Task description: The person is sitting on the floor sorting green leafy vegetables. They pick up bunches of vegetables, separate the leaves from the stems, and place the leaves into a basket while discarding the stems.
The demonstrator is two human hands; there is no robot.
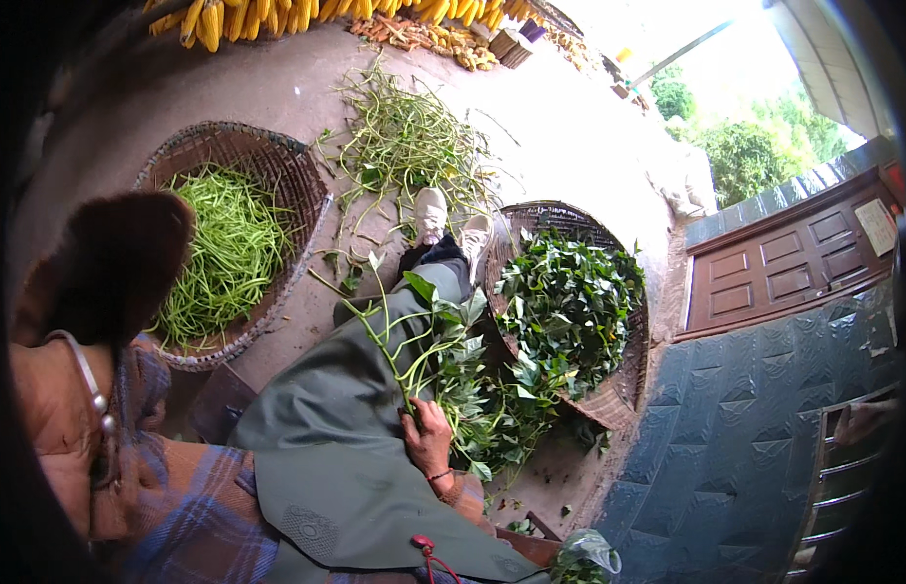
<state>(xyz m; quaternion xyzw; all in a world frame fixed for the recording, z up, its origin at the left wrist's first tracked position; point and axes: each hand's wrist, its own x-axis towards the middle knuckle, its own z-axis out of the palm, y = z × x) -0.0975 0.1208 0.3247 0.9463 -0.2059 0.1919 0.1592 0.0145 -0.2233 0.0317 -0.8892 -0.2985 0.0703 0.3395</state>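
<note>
My right hand (427, 440) grips a leafy green vine (385, 350), which looks like sweet potato vine, above my lap. Its stalks and leaves spread over the grey-green apron (350, 452). My left hand (124, 263) is raised very near the camera, dark and blurred, with a silver bangle (87, 376) at its wrist; its fingers cannot be made out. Behind it stands a woven basket (274, 142) of trimmed green stalks (223, 252). To my right, a second woven basket (621, 412) holds a pile of dark green leaves (569, 303).
Stripped vines (416, 139) lie heaped beyond my shoes (431, 215). More leafy vines (507, 431) lie beside my right leg. Corn cobs (248, 16) hang at the top, others (423, 40) lie below. A blue tiled wall (694, 431) with a brown door (781, 259) bounds the right side.
</note>
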